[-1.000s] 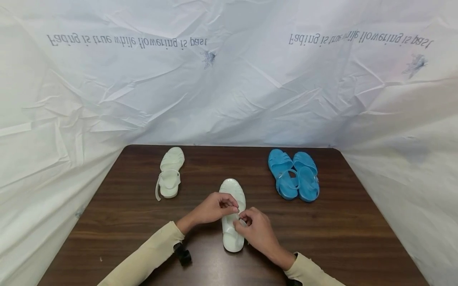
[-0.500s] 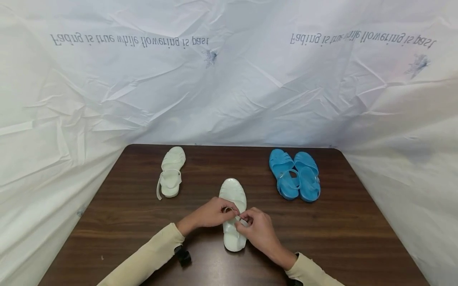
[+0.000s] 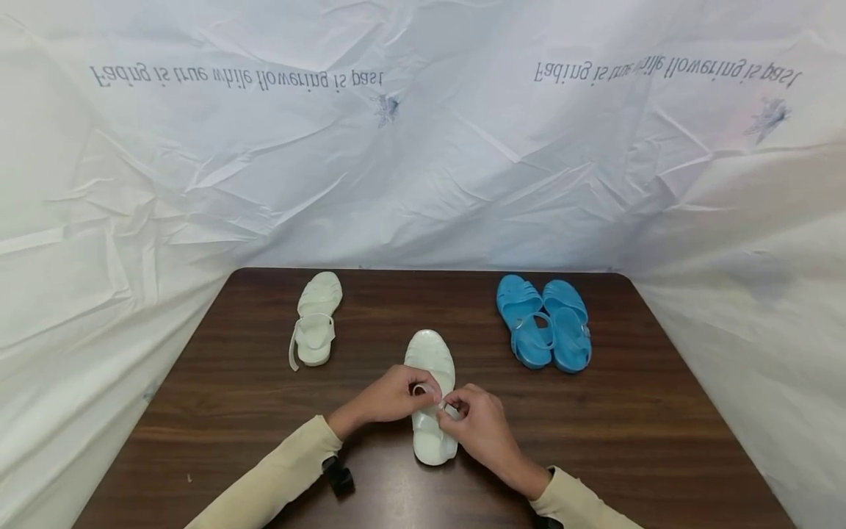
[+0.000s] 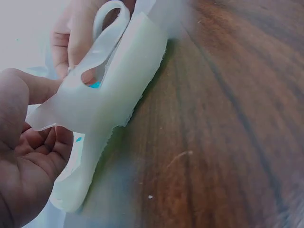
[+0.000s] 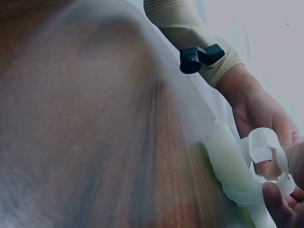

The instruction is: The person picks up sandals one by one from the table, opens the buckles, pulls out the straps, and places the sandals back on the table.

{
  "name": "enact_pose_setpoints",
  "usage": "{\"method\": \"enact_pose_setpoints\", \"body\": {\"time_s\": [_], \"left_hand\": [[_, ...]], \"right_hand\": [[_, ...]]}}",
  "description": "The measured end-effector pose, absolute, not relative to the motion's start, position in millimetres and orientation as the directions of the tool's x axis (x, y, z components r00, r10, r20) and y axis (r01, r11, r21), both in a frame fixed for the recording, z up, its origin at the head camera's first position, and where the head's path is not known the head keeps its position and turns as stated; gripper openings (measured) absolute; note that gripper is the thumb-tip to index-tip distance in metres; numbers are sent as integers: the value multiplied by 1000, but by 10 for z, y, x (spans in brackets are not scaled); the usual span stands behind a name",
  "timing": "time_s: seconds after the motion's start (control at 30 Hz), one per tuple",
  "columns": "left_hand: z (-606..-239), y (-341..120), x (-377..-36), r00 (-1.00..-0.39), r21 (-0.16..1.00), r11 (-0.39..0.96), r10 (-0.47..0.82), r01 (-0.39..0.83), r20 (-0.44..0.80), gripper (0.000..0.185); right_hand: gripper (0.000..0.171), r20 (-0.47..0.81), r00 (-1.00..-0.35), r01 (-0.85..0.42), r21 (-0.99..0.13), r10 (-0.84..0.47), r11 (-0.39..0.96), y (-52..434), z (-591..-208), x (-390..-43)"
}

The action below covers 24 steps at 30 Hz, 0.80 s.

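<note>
Head view first, biggest stuff down: crinkly white sheeting hangs all around a dark wooden table. Back right sits a blue pair of sandals, side by side and touching, both looking strapped up. Back left there's a lone white sandal with its strap end hanging loose off the side, well apart from everything else.

Front and centre is the other white sandal, flat on the table, toe pointing away. Both hands are on its ankle strap: the left hand pinches the looped strap from one side, and the right hand pinches the strap end on the other, fingers curled on both.

My read: the blue pair is finished, this white one is mid-fastening (wrist views show the strap curled in a loop, and I can't tell if it's through the buckle), and the far white one isn't touched yet.
</note>
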State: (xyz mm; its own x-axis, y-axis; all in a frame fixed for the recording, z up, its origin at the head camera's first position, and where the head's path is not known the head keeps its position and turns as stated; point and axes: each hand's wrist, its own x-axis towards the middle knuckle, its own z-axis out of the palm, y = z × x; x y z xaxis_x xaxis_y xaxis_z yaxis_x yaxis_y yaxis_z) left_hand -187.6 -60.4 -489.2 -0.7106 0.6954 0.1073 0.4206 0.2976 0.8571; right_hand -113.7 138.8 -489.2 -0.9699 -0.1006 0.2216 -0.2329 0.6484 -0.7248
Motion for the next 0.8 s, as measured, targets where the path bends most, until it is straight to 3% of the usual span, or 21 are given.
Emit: {"method": "enact_pose_setpoints", "body": {"time_s": [0.57, 0.8], "left_hand": [[-4836, -719, -1991, -748, 857, 317, 655, 406, 112, 10], [-4780, -733, -2049, -706, 841, 342, 705, 418, 64, 14]], "right_hand": [[12, 223, -974, -191, -750, -31, 633, 1352, -4889, -1167], [12, 209, -977, -178, -746, -28, 642, 1360, -4854, -1171]]}}
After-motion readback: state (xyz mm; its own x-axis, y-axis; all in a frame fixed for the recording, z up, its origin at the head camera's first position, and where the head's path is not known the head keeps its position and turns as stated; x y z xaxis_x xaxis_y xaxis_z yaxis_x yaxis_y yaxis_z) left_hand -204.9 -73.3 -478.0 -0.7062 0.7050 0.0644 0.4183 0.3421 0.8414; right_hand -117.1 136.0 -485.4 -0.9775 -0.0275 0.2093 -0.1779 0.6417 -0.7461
